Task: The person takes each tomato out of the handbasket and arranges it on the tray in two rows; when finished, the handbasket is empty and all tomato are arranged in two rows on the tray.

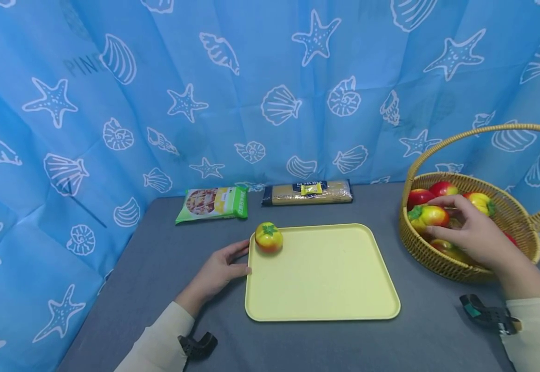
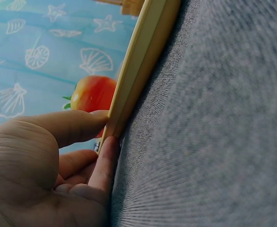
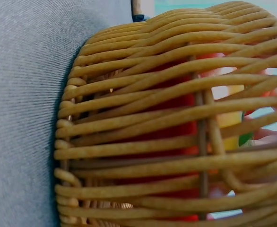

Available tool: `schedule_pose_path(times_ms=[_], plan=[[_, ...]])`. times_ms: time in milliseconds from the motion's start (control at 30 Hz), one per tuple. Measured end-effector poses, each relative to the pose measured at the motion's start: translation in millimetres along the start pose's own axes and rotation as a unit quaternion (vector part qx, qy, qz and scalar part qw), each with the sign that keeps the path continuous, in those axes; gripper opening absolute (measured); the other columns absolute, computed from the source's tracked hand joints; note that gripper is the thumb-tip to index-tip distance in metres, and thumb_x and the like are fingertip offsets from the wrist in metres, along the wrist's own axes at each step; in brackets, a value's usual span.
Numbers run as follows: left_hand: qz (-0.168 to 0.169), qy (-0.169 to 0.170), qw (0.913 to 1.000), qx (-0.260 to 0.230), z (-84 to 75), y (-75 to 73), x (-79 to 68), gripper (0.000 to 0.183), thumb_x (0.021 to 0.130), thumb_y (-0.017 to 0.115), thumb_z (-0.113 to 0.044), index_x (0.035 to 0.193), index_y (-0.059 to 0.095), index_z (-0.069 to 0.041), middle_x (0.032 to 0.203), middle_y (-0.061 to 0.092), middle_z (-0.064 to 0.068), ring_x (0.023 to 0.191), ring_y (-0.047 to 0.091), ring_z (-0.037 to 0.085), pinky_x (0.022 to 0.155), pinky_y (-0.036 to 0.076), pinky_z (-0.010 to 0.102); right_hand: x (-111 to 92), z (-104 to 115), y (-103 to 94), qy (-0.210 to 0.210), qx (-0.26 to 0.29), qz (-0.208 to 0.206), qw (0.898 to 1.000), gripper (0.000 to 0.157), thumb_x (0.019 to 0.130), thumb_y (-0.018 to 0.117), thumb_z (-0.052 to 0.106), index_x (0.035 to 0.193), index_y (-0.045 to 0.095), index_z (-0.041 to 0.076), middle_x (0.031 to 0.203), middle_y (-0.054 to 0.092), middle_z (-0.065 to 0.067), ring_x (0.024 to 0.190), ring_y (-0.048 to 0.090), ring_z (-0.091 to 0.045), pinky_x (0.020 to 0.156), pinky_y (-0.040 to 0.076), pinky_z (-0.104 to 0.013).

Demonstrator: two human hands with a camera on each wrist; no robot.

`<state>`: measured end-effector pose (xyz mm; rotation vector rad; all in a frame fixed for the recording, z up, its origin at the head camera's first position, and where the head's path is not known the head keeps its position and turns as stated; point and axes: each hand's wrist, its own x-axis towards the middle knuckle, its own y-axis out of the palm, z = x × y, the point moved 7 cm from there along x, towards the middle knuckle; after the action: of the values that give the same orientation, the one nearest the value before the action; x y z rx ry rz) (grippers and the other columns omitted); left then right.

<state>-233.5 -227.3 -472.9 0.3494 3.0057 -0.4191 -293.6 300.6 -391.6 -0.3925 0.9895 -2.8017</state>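
My left hand (image 1: 216, 272) is at the left rim of a pale yellow tray (image 1: 321, 284). In the left wrist view the thumb lies on the rim and a finger is against its outer side, pinching the edge. One yellow-and-red persimmon (image 1: 269, 238) with a green calyx sits in the tray's far left corner. My right hand (image 1: 479, 235) reaches into a wicker basket (image 1: 421, 253), thumb and fingers curved around another yellow-and-red persimmon (image 1: 428, 218). Its fingertips are partly hidden. Basket weave covers most of the right wrist view.
Red and yellow fruits (image 1: 443, 189) lie around the right hand in the basket, whose tall handle (image 1: 483, 129) arches above. Behind the tray lie a green food packet (image 1: 214, 202) and a pasta pack (image 1: 284, 194) with a small yellow packet (image 1: 311, 189) on it. A blue curtain (image 1: 251, 77) hangs behind.
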Motion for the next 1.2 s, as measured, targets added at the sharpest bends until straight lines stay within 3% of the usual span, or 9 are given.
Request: schedule_pose_path(times_ms=[100,200,400,700,900,1200], plan=[[0.001,0.002,1.0000,-0.006,0.0,0.5,-0.4,0.076,0.097,0.081,-0.009,0.164,0.045,0.000,0.160,0.053,0.020,0.142,0.055,0.035,0.111,0.051,0.043,-1,2,-1.2,0.000,0.036,-0.015,0.999,0.056,0.101,0.079,0.008,0.143,0.044,-0.004,0.139,0.048,-0.023,0.104,0.055,0.000,0.078,0.052,-0.010],[0.002,0.004,1.0000,-0.007,-0.1,1.1,-1.0,0.076,0.097,0.080,-0.009,0.164,0.045,0.001,0.160,0.052,0.022,0.141,0.057,0.036,0.110,0.052,0.042,-2,4,-2.1,-0.001,0.065,-0.026,0.998,0.051,0.101,0.080,0.006,0.138,0.044,0.001,0.136,0.048,-0.019,0.103,0.058,0.005,0.078,0.055,-0.012],[0.006,0.007,1.0000,-0.001,-1.0,1.8,-2.2,0.076,0.098,0.080,-0.010,0.164,0.044,0.001,0.160,0.052,0.021,0.143,0.054,0.036,0.111,0.051,0.043,-5,13,-6.0,-0.015,0.078,-0.037,0.996,0.051,0.101,0.078,0.002,0.142,0.048,0.010,0.138,0.047,-0.012,0.110,0.057,0.004,0.079,0.054,-0.012],[0.002,0.003,1.0000,0.001,0.2,1.4,-0.8,0.075,0.097,0.081,-0.010,0.163,0.046,0.000,0.159,0.054,0.020,0.145,0.053,0.035,0.111,0.051,0.043,-10,38,-9.1,-0.022,0.056,-0.068,0.996,0.062,0.102,0.078,0.005,0.156,0.046,0.004,0.140,0.046,-0.006,0.108,0.057,-0.003,0.074,0.056,-0.014],[0.000,0.000,1.0000,-0.007,0.0,2.1,-0.6,0.075,0.097,0.081,-0.009,0.163,0.046,0.001,0.159,0.053,0.022,0.139,0.058,0.035,0.109,0.053,0.042,-10,57,-0.1,-0.038,0.087,-0.042,0.995,0.065,0.102,0.076,-0.001,0.158,0.046,0.005,0.145,0.039,-0.003,0.105,0.064,-0.002,0.073,0.063,-0.024],[-0.008,-0.008,0.9999,0.000,-2.3,0.2,-1.0,0.075,0.097,0.081,-0.011,0.163,0.048,-0.001,0.159,0.054,0.019,0.146,0.052,0.034,0.112,0.050,0.046,-9,85,25.4,-0.069,0.100,-0.015,0.992,0.070,0.096,0.080,-0.005,0.156,0.044,0.002,0.145,0.044,-0.007,0.119,0.057,-0.008,0.085,0.057,-0.015]])
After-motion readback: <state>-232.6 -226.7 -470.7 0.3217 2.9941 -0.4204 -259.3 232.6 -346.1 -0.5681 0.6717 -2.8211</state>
